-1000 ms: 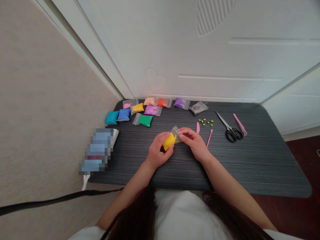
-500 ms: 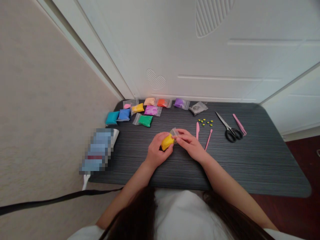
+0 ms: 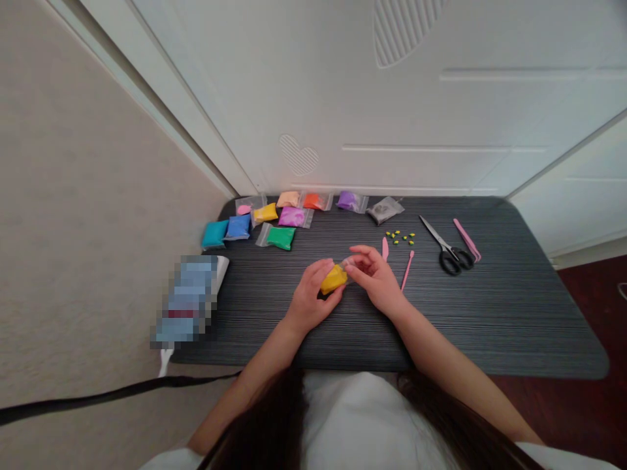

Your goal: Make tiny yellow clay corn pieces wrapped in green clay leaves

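Observation:
My left hand (image 3: 309,297) is closed around a small clear bag of yellow clay (image 3: 334,279) just above the dark table (image 3: 490,307). My right hand (image 3: 373,277) pinches the bag's clear open end with thumb and fingers. Both hands meet at the table's middle. Beside my right hand lie two pink modelling tools (image 3: 407,269) and several tiny yellow clay bits (image 3: 400,236).
Several coloured clay bags (image 3: 281,236) lie at the table's back left, a grey bag (image 3: 385,209) further right. Black scissors (image 3: 447,248) and pink tweezers (image 3: 466,239) rest at the right. A blurred box (image 3: 189,300) sits at the left edge, a white door behind.
The clear top of the bag has been folded in closer between my fingers. Both hands stay at the same spot; the view shifted slightly.

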Available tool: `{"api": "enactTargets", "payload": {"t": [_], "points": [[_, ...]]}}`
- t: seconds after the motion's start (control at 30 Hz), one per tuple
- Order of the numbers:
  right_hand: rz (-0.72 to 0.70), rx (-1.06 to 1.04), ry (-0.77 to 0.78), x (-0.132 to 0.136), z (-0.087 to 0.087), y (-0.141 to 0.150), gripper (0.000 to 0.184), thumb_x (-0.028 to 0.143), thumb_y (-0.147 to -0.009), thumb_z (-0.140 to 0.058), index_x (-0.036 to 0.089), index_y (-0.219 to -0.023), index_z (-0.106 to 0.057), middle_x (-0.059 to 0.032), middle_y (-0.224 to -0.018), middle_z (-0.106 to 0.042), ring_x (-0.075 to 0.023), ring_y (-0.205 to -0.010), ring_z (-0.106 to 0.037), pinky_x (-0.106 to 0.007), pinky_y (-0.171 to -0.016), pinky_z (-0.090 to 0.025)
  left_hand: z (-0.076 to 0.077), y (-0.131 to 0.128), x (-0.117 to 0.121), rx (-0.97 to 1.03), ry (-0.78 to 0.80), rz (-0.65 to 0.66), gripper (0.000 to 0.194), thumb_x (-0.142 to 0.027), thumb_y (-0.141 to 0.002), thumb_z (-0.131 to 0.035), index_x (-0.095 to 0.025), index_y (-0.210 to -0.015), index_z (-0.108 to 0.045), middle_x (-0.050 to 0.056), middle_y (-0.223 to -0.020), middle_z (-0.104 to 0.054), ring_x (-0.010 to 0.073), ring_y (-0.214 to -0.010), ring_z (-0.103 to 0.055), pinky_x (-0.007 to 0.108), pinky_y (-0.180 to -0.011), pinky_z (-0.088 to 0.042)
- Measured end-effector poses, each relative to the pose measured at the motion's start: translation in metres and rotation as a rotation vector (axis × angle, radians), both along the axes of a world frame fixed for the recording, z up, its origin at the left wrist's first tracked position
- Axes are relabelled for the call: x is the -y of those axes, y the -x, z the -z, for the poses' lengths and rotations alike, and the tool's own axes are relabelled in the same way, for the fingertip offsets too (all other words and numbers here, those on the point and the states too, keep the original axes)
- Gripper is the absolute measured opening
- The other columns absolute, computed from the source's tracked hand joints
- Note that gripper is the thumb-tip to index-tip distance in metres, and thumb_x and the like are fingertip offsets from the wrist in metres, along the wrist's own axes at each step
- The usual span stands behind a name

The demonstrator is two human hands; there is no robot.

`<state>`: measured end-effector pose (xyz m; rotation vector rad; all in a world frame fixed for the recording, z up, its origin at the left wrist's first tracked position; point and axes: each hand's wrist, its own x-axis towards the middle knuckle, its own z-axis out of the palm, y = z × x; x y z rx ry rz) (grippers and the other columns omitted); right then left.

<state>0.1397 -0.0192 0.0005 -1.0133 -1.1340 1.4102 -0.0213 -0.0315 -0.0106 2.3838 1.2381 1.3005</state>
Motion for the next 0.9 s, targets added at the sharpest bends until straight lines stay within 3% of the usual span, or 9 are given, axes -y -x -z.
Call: {"api": "enactTargets", "payload": {"t": [0.1, 0.2, 0.3, 0.4, 0.5, 0.77, 0.9], "points": [[0.037, 0.019, 0.025, -0.0008, -0.0030, -0.0012, 0.020, 0.035, -0.070, -0.062, 0.023, -0.085, -0.059, 0.0001, -0.082, -0.061, -0.0136, -0.076, -0.055, -0.029, -0.074, -0.044, 0.0015, 0.0000, -0.0001, 0.026, 0.035, -0.021, 0.065, -0.024, -0.066, -0.067, -0.021, -0.122, -0.035, 0.010, -0.114, -0.053, 0.0219, -0.105, -0.051, 0.039, -0.089, -0.045], [0.078, 0.035, 0.031, -0.0023, -0.0056, -0.0042, 0.016, 0.036, -0.071, -0.060, 0.022, -0.079, -0.060, 0.0006, -0.078, -0.059, -0.0132, -0.073, -0.054, -0.029, -0.072, -0.042, 0.0035, 0.0019, -0.0007, 0.108, 0.180, -0.046, 0.070, -0.030, -0.063, -0.070, -0.020, -0.123, -0.035, 0.011, -0.116, -0.051, 0.0198, -0.094, -0.056, 0.036, -0.083, -0.048], [0.075, 0.026, 0.029, -0.0032, -0.0078, -0.0067, 0.015, 0.036, -0.074, -0.058, 0.022, -0.079, -0.058, 0.0008, -0.077, -0.057, -0.0126, -0.072, -0.052, -0.027, -0.070, -0.042, 0.0030, 0.0035, -0.0019, 0.165, 0.309, -0.060, 0.052, -0.029, -0.070, -0.064, -0.020, -0.117, -0.043, 0.008, -0.106, -0.057, 0.0155, -0.082, -0.059, 0.031, -0.075, -0.050], [0.054, 0.026, 0.013, -0.0028, -0.0095, -0.0074, 0.014, 0.036, -0.076, -0.055, 0.022, -0.078, -0.056, 0.0012, -0.075, -0.055, -0.0122, -0.071, -0.051, -0.026, -0.068, -0.041, -0.0004, 0.0035, -0.0027, 0.134, 0.335, -0.080, 0.030, -0.028, -0.075, -0.057, -0.020, -0.104, -0.054, 0.003, -0.091, -0.062, 0.0138, -0.076, -0.059, 0.028, -0.070, -0.049], [0.040, 0.046, -0.019, -0.0020, -0.0103, -0.0072, 0.013, 0.035, -0.076, -0.054, 0.022, -0.077, -0.054, 0.0016, -0.074, -0.053, -0.0121, -0.069, -0.049, -0.026, -0.066, -0.041, -0.0033, 0.0025, -0.0026, 0.118, 0.344, -0.088, 0.020, -0.028, -0.076, -0.056, -0.019, -0.094, -0.059, 0.001, -0.086, -0.064, 0.0123, -0.070, -0.058, 0.025, -0.065, -0.047], [0.110, 0.109, -0.057, 0.0002, -0.0078, -0.0040, 0.013, 0.034, -0.075, -0.055, 0.020, -0.077, -0.054, 0.0011, -0.073, -0.054, -0.0117, -0.067, -0.050, -0.024, -0.062, -0.041, -0.0052, 0.0026, -0.0003, 0.122, 0.362, -0.089, 0.018, -0.027, -0.076, -0.055, -0.017, -0.091, -0.059, 0.001, -0.080, -0.063, 0.0105, -0.066, -0.056, 0.022, -0.064, -0.045], [0.131, 0.082, -0.038, -0.0002, -0.0059, -0.0022, 0.020, 0.034, -0.075, -0.056, 0.021, -0.091, -0.055, 0.0004, -0.077, -0.058, -0.0121, -0.070, -0.054, -0.025, -0.066, -0.044, -0.0021, 0.0041, -0.0004, 0.192, 0.384, -0.093, 0.017, -0.025, -0.075, -0.056, -0.018, -0.091, -0.058, 0.002, -0.082, -0.062, 0.0116, -0.070, -0.057, 0.023, -0.067, -0.046]]}}
